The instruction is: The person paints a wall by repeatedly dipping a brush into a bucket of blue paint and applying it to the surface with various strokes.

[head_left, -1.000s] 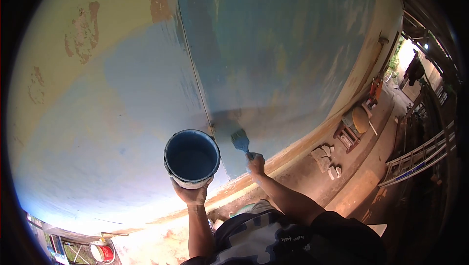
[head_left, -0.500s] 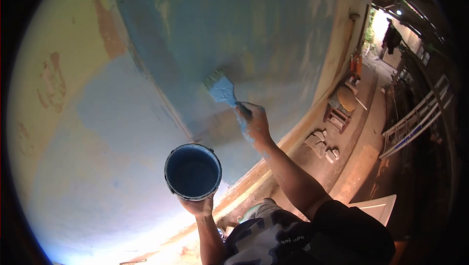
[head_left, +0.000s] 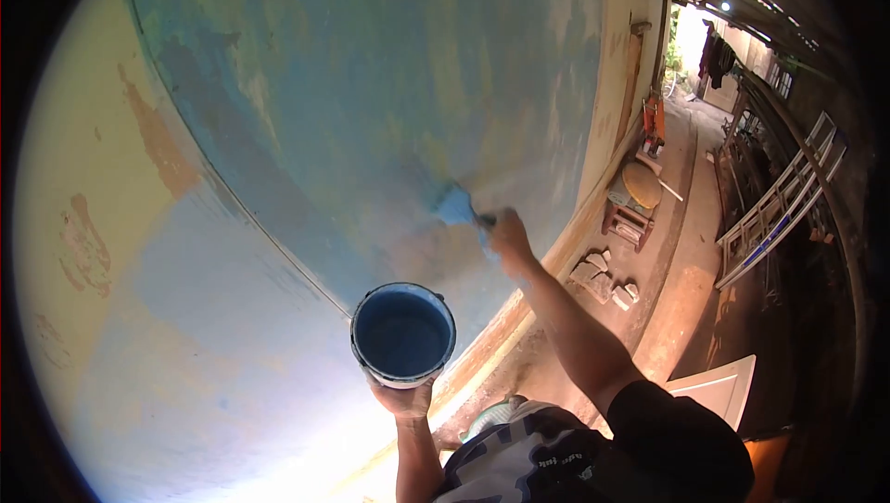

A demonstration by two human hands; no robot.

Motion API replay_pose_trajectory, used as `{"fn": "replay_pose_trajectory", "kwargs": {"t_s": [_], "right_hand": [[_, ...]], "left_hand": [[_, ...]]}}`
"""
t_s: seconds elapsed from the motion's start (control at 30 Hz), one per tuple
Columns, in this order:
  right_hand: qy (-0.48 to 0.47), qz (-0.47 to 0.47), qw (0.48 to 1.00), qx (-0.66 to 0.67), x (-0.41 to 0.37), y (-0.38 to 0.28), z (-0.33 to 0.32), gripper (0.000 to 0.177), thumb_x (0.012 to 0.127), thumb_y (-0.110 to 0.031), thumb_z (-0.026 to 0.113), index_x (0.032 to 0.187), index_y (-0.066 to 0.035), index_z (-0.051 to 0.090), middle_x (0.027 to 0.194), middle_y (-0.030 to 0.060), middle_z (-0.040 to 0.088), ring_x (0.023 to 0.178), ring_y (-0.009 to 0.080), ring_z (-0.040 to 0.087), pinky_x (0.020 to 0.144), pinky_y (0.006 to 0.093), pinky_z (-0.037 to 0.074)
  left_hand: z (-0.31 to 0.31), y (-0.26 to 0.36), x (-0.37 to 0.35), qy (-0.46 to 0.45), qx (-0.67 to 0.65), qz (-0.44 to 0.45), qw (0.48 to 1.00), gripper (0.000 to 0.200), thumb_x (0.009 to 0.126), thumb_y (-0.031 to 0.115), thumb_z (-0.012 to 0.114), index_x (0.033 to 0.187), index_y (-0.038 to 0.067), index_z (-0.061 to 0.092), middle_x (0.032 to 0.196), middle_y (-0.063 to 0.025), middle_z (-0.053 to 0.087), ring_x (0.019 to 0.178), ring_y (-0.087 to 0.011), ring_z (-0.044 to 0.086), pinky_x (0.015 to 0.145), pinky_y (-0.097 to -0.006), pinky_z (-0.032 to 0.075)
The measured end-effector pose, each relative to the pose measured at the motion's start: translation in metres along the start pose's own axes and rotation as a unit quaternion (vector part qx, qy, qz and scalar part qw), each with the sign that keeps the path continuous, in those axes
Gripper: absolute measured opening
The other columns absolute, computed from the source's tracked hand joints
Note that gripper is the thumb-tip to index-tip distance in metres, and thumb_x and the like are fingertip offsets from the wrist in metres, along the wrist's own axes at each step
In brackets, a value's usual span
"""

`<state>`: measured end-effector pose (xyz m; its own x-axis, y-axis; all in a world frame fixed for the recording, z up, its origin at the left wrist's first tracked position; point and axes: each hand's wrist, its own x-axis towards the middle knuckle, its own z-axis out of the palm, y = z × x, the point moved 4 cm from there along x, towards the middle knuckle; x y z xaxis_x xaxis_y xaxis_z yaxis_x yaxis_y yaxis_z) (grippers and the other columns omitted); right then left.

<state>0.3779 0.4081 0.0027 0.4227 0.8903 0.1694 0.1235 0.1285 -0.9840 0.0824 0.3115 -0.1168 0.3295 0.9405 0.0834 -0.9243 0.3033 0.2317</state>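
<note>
My left hand holds a round paint bucket from below; blue paint fills it. My right hand grips a paintbrush whose blue-coated bristles press against the wall, up and to the right of the bucket. The wall is partly covered in blue paint, with yellow and bare orange patches at the left. My right arm stretches out from a dark sleeve at the bottom of the view.
A narrow walkway runs along the wall's base to the right. On it stand a small stool with a round board, several loose bricks and an orange object. A metal railing lines the far right.
My right hand swept the brush from low beside the bucket up the wall, then settled it lower right against the wall. The bucket drifted right and down in view as my head turned.
</note>
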Motion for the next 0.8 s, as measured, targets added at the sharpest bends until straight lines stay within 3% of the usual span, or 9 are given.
{"fn": "replay_pose_trajectory", "kwargs": {"t_s": [0.03, 0.1, 0.2, 0.37, 0.47, 0.53, 0.57, 0.63, 0.8], "right_hand": [[0.012, -0.047, 0.993, -0.112, 0.003, -0.044, 0.001, 0.02, 0.094, -0.018, 0.073, 0.082, -0.002, 0.071, 0.06, -0.0065, 0.045, 0.049, 0.0064, 0.037, 0.045, 0.0307, 0.028], [-0.019, -0.091, 0.994, -0.06, 0.0, -0.107, -0.001, 0.035, 0.094, -0.026, 0.073, 0.079, 0.004, 0.066, 0.056, 0.0061, 0.047, 0.049, 0.0127, 0.04, 0.049, 0.0395, 0.036], [-0.024, -0.153, 0.988, 0.01, 0.006, -0.134, -0.002, 0.031, 0.094, -0.027, 0.075, 0.084, 0.002, 0.07, 0.058, 0.0035, 0.051, 0.05, 0.0115, 0.041, 0.048, 0.0378, 0.035], [-0.015, 0.014, 1.0, 0.021, 0.009, 0.008, 0.0, 0.028, 0.092, -0.025, 0.077, 0.085, 0.001, 0.071, 0.06, -0.0022, 0.054, 0.05, 0.0102, 0.042, 0.047, 0.0344, 0.034], [-0.037, 0.119, 0.992, 0.037, -0.016, 0.032, -0.01, 0.022, 0.095, -0.022, 0.074, 0.082, -0.004, 0.071, 0.059, -0.0049, 0.046, 0.051, 0.0055, 0.041, 0.046, 0.0296, 0.03], [-0.028, 0.021, 0.995, -0.092, -0.014, 0.023, -0.017, 0.032, 0.094, -0.025, 0.073, 0.078, 0.001, 0.068, 0.057, 0.0062, 0.053, 0.048, 0.0174, 0.044, 0.05, 0.0392, 0.038], [-0.029, 0.02, 0.995, -0.09, -0.012, 0.005, -0.016, 0.032, 0.094, -0.025, 0.073, 0.078, 0.001, 0.068, 0.057, 0.0062, 0.053, 0.048, 0.0174, 0.044, 0.05, 0.0392, 0.038], [-0.004, -0.096, 0.983, -0.158, -0.009, -0.062, -0.01, 0.033, 0.096, -0.024, 0.07, 0.076, 0.002, 0.068, 0.057, 0.0102, 0.052, 0.049, 0.0204, 0.044, 0.053, 0.0405, 0.039], [-0.044, -0.087, 0.995, -0.036, 0.003, -0.091, -0.014, 0.034, 0.095, -0.025, 0.072, 0.076, 0.002, 0.067, 0.057, 0.0022, 0.052, 0.049, 0.0154, 0.043, 0.05, 0.038, 0.035]], "left_hand": [[-0.002, -0.002, 0.005, -0.004, 0.014, -0.006, 1.0, 0.076, 0.097, 0.061, 0.05, 0.155, 0.015, 0.035, 0.155, -0.0179, 0.04, 0.137, -0.0442, 0.047, 0.094, -0.0672, 0.052], [0.009, -0.008, 0.01, 0.001, 0.01, -0.012, 1.0, 0.075, 0.097, 0.061, 0.05, 0.155, 0.015, 0.035, 0.155, -0.0174, 0.04, 0.136, -0.0438, 0.047, 0.094, -0.0667, 0.051], [0.018, -0.014, 0.023, 0.004, 0.001, -0.024, 1.0, 0.074, 0.096, 0.06, 0.051, 0.154, 0.016, 0.037, 0.155, -0.0161, 0.041, 0.136, -0.043, 0.048, 0.095, -0.0657, 0.049], [0.032, -0.022, 0.033, -0.023, -0.024, -0.039, 0.999, 0.074, 0.097, 0.059, 0.05, 0.155, 0.015, 0.036, 0.157, -0.017, 0.039, 0.137, -0.0452, 0.047, 0.097, -0.0685, 0.048], [0.029, -0.023, 0.035, -0.014, -0.017, -0.049, 0.999, 0.074, 0.097, 0.059, 0.049, 0.155, 0.016, 0.035, 0.158, -0.018, 0.038, 0.137, -0.0463, 0.047, 0.098, -0.0696, 0.048], [0.03, -0.024, 0.038, -0.032, -0.015, -0.052, 0.998, 0.075, 0.097, 0.06, 0.05, 0.155, 0.016, 0.035, 0.158, -0.0184, 0.038, 0.137, -0.0465, 0.047, 0.099, -0.0696, 0.047], [0.031, -0.025, 0.04, -0.048, -0.013, -0.058, 0.997, 0.075, 0.097, 0.06, 0.05, 0.155, 0.015, 0.035, 0.158, -0.0188, 0.038, 0.137, -0.0467, 0.047, 0.1, -0.0697, 0.046], [0.033, -0.03, 0.04, -0.039, -0.017, -0.059, 0.997, 0.076, 0.097, 0.061, 0.05, 0.155, 0.015, 0.034, 0.157, -0.0192, 0.038, 0.137, -0.0469, 0.047, 0.101, -0.0697, 0.046], [0.032, -0.036, 0.049, -0.036, -0.017, -0.074, 0.996, 0.077, 0.097, 0.06, 0.051, 0.155, 0.013, 0.035, 0.155, -0.0195, 0.041, 0.135, -0.0468, 0.048, 0.102, -0.0696, 0.045]]}}
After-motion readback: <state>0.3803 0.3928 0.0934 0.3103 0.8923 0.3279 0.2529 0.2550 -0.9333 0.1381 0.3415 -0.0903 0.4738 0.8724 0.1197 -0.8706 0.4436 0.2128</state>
